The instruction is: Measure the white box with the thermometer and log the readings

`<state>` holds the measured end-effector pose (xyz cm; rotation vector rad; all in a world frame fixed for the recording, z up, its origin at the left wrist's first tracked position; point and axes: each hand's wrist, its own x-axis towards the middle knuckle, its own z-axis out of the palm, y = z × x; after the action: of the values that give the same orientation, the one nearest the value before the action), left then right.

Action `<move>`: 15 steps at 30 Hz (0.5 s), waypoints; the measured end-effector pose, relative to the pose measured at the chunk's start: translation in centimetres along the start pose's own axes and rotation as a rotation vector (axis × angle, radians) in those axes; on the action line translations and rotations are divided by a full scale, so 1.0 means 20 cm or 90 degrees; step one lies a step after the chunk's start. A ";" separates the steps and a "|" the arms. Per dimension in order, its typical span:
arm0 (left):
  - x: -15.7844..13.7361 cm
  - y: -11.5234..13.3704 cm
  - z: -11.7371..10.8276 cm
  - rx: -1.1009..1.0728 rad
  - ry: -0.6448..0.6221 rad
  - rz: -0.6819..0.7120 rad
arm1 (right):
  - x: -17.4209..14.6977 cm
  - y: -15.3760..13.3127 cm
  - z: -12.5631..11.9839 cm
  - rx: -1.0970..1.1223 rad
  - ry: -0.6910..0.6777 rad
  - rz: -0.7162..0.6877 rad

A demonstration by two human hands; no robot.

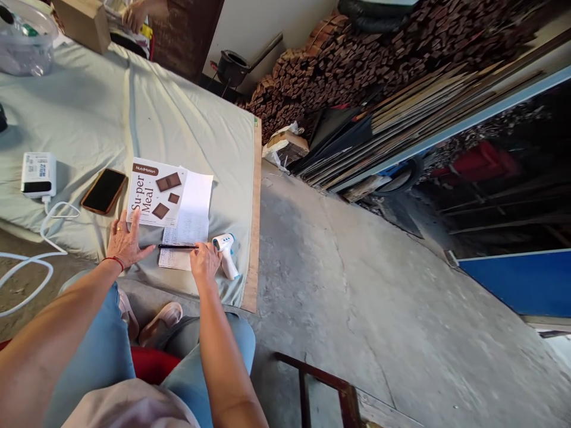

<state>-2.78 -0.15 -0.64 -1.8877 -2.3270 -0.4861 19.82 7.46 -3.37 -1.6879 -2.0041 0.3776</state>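
Head view: the pen [178, 246] lies on the near side of the NutriMotion pack [167, 202], across the handwritten lower part of the paper [195, 205], its long axis running roughly left to right. The right hand [206, 260], to the near right of the pack, is the nearer one: its fingers are closed around the pen's right end. The left hand [125, 241] is spread, grasping nothing, fingertips on the pack's near left corner; its thumb points at the pen's left tip, contact indeterminable. The thermometer [227, 255] sits to the pack's near right, just beside the right fingers; whether they touch cannot be confirmed. The phone [104, 191] rests left of the pack on the cloth-covered bench [200, 131].
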 end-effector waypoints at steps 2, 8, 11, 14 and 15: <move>0.00 0.00 -0.01 0.004 0.008 0.000 | 0.00 -0.02 0.01 0.011 0.004 0.000; -0.01 0.00 0.00 0.001 -0.002 -0.007 | -0.02 0.05 -0.06 0.032 0.131 0.065; -0.01 -0.01 0.00 -0.004 -0.009 -0.012 | -0.03 0.13 -0.15 -0.023 0.100 0.185; -0.02 -0.01 0.01 0.008 -0.007 -0.016 | 0.00 0.19 -0.25 -0.052 -0.044 0.253; -0.02 0.00 0.00 0.013 -0.007 -0.018 | 0.01 0.20 -0.27 -0.055 -0.085 0.267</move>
<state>-2.76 -0.48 -0.85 -1.8552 -2.3589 -0.4536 26.06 7.95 -0.74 -2.1931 -1.7650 0.5645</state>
